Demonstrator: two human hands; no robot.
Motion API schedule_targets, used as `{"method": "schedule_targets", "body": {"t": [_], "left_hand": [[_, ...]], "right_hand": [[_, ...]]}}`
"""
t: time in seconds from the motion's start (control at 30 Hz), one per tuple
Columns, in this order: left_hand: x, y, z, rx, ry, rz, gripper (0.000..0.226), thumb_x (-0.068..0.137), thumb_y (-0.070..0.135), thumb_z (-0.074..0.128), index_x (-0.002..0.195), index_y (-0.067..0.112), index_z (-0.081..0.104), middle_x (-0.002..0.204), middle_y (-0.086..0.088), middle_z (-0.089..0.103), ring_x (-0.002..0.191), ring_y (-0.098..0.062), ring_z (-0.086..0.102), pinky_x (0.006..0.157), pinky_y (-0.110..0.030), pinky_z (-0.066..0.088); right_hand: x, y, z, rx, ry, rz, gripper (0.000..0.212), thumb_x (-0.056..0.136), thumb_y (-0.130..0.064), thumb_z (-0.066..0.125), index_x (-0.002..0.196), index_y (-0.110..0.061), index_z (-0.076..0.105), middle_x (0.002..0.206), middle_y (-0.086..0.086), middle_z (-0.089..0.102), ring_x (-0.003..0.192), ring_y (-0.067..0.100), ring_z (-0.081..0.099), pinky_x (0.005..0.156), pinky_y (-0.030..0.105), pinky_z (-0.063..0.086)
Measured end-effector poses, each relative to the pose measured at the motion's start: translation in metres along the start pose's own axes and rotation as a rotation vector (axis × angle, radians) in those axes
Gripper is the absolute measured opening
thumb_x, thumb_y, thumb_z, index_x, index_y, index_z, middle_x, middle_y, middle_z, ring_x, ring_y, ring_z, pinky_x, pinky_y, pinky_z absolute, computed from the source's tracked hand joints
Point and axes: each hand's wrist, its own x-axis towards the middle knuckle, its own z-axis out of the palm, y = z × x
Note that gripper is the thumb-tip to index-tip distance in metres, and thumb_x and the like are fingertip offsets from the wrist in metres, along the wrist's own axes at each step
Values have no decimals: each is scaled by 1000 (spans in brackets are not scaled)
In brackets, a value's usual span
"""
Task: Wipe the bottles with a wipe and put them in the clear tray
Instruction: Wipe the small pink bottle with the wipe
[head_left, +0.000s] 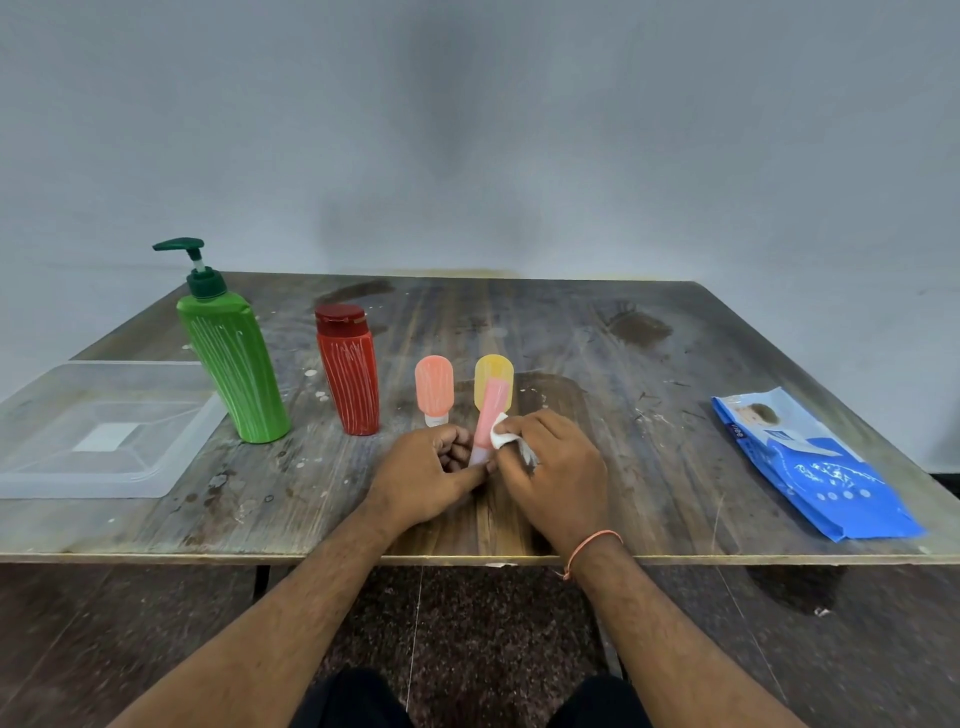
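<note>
Left hand (426, 467) grips the lower, cap end of a small pink bottle (488, 415), fingers (451, 451) curled round it. The bottle is held tilted, base pointing away from the person, just above the worktop (597, 374) near its front edge. Right hand (550, 462) pinches a white wipe (503, 431) between thumb and fingers and presses it against the right side of the pink bottle. A thin orange band (592, 545) circles the right wrist.

Directly behind the held bottle stands a small yellow bottle (493, 371), partly hidden by it. Just left of that, a second small pink bottle (434, 387) stands cap down. Further left: a red bottle (349, 369) with flip cap, then a tall green pump bottle (228, 353); both carry white streaks on their sides.

Clear tray (104, 431) sits at the left edge of the worktop, just beside the green pump bottle, with no bottle in it. Blue wipes pack (810, 462) lies flat at the right side, well apart from the hands.
</note>
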Motion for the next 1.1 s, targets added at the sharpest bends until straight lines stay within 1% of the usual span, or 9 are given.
{"method": "schedule_targets", "body": {"t": [0.1,0.17,0.3,0.5,0.67,0.77,0.87,0.97,1.1], "left_hand": [[1,-1,-1,25,-17,8,21,87,38,84,106,31,77,87,15,78,79,-7,73,79,-39,64],[1,0,-1,40,-29,23,21,90,38,81,109,32,77,90,18,78,82,-5,73,79,-39,64],[1,-1,-1,94,-16,48,20,93,38,77,112,33,77,90,24,76,82,1,71,79,-32,61],[2,-2,-2,167,-16,49,23,93,46,74,112,34,76,90,21,75,84,0,69,78,-36,61],[3,-4,-2,189,-36,59,24,93,49,69,112,36,75,89,21,74,82,-1,69,78,-41,60],[4,-4,-3,193,-49,47,32,89,58,62,112,39,73,92,20,75,86,-3,69,80,-43,60],[4,-5,-3,188,-59,49,24,94,52,64,111,38,72,92,20,74,87,-3,68,80,-43,58],[4,-6,-4,200,-69,61,18,98,47,62,110,36,70,93,17,74,87,-3,66,81,-44,57],[3,-5,-5,137,-92,66,12,103,40,61,110,35,70,100,23,74,95,1,68,86,-35,55]], "right_hand": [[1,2,1,25,-3,34,15,98,-23,71,112,-22,76,105,-7,72,94,17,67,75,38,58],[1,2,-1,53,-10,11,20,97,-20,72,116,-22,77,108,-7,73,96,16,68,78,35,58],[0,-1,-1,1,-29,-34,17,93,-20,75,109,-22,79,104,-8,73,90,15,67,74,33,56],[1,2,-1,37,-25,17,23,97,-23,69,119,-22,77,111,-7,73,97,16,68,78,35,58],[1,0,0,-11,-17,11,16,92,-21,74,107,-24,79,102,-10,73,89,15,66,73,31,55],[1,2,1,6,-16,59,19,96,-22,71,113,-24,77,107,-9,73,93,16,67,75,35,58],[1,1,0,49,-38,18,22,99,-23,70,119,-23,77,112,-8,74,97,16,69,79,35,58],[1,-1,-1,27,-46,4,19,96,-23,70,113,-22,78,109,-8,75,94,15,69,77,34,58],[1,1,-1,3,-33,58,17,100,-26,68,114,-23,76,107,-8,72,93,14,66,73,35,58]]}}
